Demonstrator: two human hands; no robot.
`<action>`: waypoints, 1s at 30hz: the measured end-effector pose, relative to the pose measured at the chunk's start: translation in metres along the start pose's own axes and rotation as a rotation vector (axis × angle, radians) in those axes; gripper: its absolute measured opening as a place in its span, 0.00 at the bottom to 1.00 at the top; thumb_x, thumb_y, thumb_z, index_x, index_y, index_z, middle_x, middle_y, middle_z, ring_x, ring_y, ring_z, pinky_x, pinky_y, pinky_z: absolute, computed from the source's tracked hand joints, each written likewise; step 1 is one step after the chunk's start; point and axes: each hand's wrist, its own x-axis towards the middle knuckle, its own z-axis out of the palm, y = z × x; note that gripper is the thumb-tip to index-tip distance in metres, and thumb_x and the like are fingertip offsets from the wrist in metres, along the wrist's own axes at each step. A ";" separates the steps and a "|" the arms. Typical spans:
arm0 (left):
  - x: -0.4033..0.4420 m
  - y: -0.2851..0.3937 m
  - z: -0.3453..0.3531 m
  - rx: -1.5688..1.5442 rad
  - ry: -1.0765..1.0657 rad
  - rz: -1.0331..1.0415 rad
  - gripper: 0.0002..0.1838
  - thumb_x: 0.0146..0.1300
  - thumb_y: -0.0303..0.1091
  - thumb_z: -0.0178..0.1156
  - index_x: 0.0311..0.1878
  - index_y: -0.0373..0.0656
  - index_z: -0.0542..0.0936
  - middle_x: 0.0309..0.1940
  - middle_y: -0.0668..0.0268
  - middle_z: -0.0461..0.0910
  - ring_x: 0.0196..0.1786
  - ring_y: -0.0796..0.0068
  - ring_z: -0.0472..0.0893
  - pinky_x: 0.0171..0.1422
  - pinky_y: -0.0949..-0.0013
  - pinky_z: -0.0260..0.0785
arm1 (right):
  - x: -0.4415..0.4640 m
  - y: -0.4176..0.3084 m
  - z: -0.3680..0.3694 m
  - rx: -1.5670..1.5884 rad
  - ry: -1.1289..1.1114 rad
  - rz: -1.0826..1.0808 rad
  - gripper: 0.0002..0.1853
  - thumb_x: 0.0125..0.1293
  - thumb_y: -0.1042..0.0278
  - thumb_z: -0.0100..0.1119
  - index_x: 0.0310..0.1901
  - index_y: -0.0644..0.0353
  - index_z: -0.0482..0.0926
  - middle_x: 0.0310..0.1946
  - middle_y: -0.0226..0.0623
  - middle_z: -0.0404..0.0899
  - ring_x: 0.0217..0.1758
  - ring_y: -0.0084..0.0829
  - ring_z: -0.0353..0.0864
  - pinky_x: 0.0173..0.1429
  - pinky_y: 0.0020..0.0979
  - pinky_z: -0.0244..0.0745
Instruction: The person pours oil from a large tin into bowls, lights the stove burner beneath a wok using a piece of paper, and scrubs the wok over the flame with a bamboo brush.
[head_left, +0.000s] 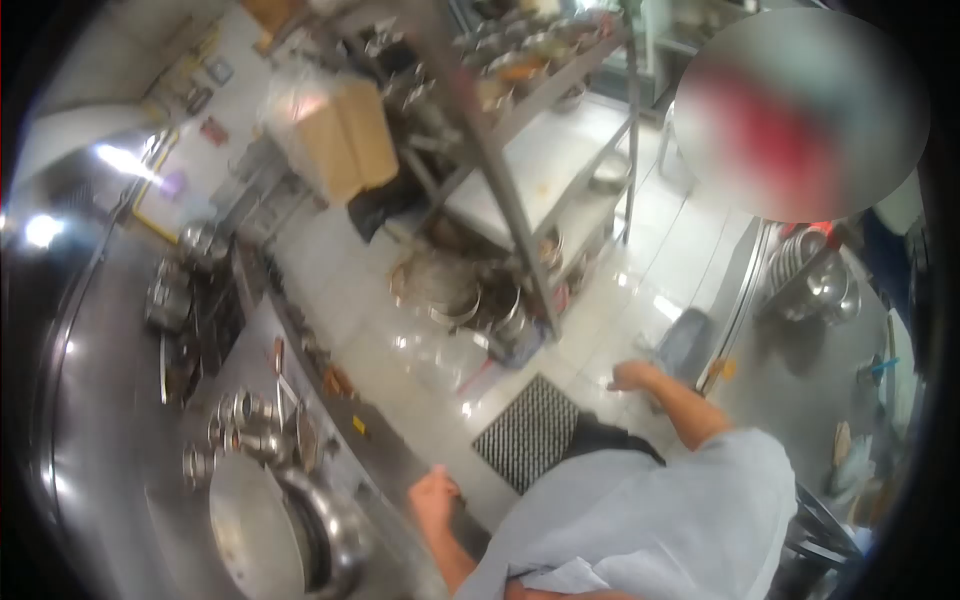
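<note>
My left hand (435, 497) hangs beside the front edge of the left steel counter (390, 470), fingers curled in and nothing seen in them. Nearest to it on that counter are a large round metal lid or pan (258, 530) and a shiny steel pot (335, 525). Out over the floor is my right hand (635, 377), loosely curled, with no object visible in it. A grey-blue rounded object (685, 340), too blurred to name, lies beyond it by the right counter.
A black perforated mat (525, 432) lies on the tiled floor before me. Ahead stands a metal shelf rack (500, 200) with pots (455, 300) low down. A cardboard box (345, 140) is behind it. Stacked metal bowls (825, 285) stand on the right counter (780, 380).
</note>
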 end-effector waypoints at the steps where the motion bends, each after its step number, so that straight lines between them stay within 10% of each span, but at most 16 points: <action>1: 0.025 0.002 0.043 0.088 -0.107 0.012 0.22 0.66 0.42 0.61 0.20 0.37 0.79 0.17 0.66 0.79 0.22 0.76 0.76 0.32 0.70 0.68 | -0.028 0.012 -0.031 0.067 0.075 0.066 0.29 0.57 0.40 0.59 0.32 0.65 0.85 0.35 0.51 0.84 0.40 0.49 0.84 0.47 0.46 0.77; 8: 0.138 0.105 0.233 0.325 -0.828 0.447 0.16 0.64 0.39 0.63 0.47 0.37 0.81 0.42 0.56 0.84 0.41 0.71 0.82 0.47 0.69 0.73 | -0.113 0.108 -0.085 0.316 0.495 0.424 0.21 0.58 0.51 0.63 0.44 0.61 0.82 0.41 0.50 0.84 0.47 0.49 0.82 0.53 0.44 0.76; 12: 0.187 0.140 0.331 0.114 -1.113 0.820 0.38 0.59 0.31 0.64 0.73 0.48 0.62 0.72 0.54 0.60 0.60 0.63 0.75 0.61 0.63 0.71 | -0.133 0.089 -0.087 0.545 0.797 0.405 0.21 0.59 0.54 0.64 0.46 0.63 0.80 0.39 0.48 0.83 0.45 0.48 0.82 0.51 0.41 0.76; 22: 0.238 0.236 0.594 0.626 -1.696 0.663 0.32 0.64 0.49 0.61 0.66 0.41 0.70 0.61 0.51 0.75 0.60 0.56 0.78 0.64 0.61 0.68 | -0.114 0.092 -0.070 1.070 1.044 0.923 0.18 0.62 0.63 0.61 0.49 0.65 0.77 0.38 0.49 0.83 0.42 0.43 0.84 0.47 0.38 0.77; 30: 0.309 0.315 0.789 0.890 -1.799 0.798 0.34 0.64 0.57 0.59 0.65 0.42 0.72 0.59 0.52 0.76 0.62 0.54 0.76 0.65 0.60 0.68 | -0.094 0.136 -0.084 1.715 0.803 1.278 0.19 0.62 0.62 0.62 0.49 0.67 0.76 0.34 0.47 0.84 0.28 0.35 0.87 0.31 0.33 0.82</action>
